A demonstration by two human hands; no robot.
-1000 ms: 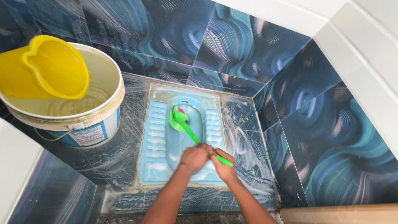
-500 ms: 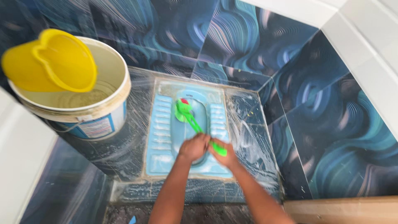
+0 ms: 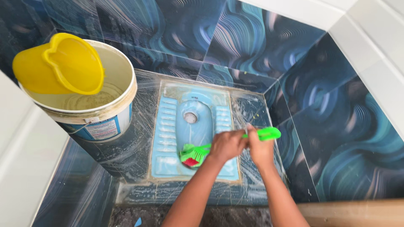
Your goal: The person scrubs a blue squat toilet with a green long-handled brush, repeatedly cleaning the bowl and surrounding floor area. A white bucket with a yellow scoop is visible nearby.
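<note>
Hands [image 3: 244, 145] grip green brush [image 3: 198, 153] handle (bristle head left, over blue pan [image 3: 168, 138]).

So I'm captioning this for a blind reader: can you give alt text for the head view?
Both hands, left hand and right hand, grip a bright green plastic toilet brush on a soapy pale blue squat toilet pan. A white plastic bucket carrying a yellow plastic jug stands to the left.
</note>
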